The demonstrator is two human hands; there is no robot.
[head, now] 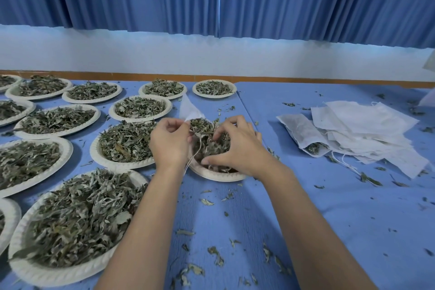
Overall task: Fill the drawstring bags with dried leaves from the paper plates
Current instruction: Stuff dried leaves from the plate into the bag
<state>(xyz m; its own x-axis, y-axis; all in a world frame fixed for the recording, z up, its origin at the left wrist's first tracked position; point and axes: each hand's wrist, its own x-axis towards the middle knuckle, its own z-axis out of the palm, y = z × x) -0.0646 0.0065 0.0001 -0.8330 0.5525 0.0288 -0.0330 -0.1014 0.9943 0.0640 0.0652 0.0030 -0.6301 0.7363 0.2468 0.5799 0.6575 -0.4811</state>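
A white drawstring bag (190, 109) is held open above a paper plate (213, 174) at the middle of the table. My left hand (170, 140) pinches the bag's mouth, and its string hangs down past my wrist. My right hand (237, 145) is curled round a clump of dried leaves (204, 129) at the bag's opening, over the plate. The plate's leaves are mostly hidden under my hands.
Several paper plates heaped with dried leaves (75, 219) cover the left half of the blue tablecloth (329, 207). A pile of white drawstring bags (357, 129) lies at the right, one with leaves showing at its mouth. Loose leaf bits are scattered around. Blue curtains hang behind.
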